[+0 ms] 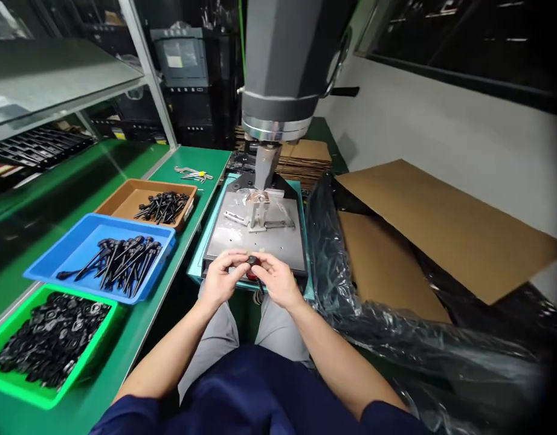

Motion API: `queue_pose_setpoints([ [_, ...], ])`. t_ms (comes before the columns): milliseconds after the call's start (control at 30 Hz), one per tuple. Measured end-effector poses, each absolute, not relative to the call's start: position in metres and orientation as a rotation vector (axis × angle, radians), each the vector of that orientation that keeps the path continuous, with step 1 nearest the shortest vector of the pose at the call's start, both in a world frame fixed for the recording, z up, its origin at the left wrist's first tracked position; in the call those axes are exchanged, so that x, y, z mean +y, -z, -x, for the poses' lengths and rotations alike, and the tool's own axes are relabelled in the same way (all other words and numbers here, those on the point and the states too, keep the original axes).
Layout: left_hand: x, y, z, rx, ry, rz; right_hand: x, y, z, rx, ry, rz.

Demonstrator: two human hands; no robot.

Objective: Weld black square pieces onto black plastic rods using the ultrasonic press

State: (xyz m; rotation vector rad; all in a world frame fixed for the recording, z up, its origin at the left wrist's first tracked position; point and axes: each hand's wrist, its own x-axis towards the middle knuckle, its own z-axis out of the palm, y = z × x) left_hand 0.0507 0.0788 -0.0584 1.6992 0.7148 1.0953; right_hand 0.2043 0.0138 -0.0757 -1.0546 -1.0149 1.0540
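Observation:
In front of the machine's metal plate (233,241), my left hand (223,275) and my right hand (278,279) meet with bent fingers. Between their fingertips is a small black part (252,260) with a rounded top; a short black piece shows below it by my right fingers. Its exact kind is too small to make out. Beyond my hands a metal fixture (258,216) stands on the plate, under the grey machine's pointed metal head (264,166). Something red shows just beneath my fingers, mostly hidden.
On the green bench at left stand a green bin (52,402) of small black parts, a blue tray (86,232) of long black stemmed parts, and a brown tray (119,196) with shorter ones. Pliers (194,174) lie behind. Cardboard (441,223) and black plastic sheeting (330,260) fill the right.

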Motion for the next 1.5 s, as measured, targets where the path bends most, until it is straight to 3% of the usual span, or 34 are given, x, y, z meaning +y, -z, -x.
queue_pose_setpoints([
  [400,0.172,0.076,-0.098,1.020,-1.189,-2.110,0.072,0.083,-0.249,-1.020,-0.577,1.178],
  [633,0.219,0.078,-0.134,1.046,-1.231,-2.450,0.132,0.096,-0.269,-0.929,-0.599,1.313],
  [1133,0.267,0.050,-0.163,0.910,-1.442,-2.477,0.185,0.046,-0.305,-1.174,-0.219,1.535],
  [1300,0.271,0.042,-0.170,0.916,-1.439,-2.458,0.208,0.048,-0.312,-1.099,-0.299,1.607],
  [1500,0.275,0.042,-0.172,0.937,-1.436,-2.438,0.214,0.053,-0.326,-1.153,-0.699,1.355],
])
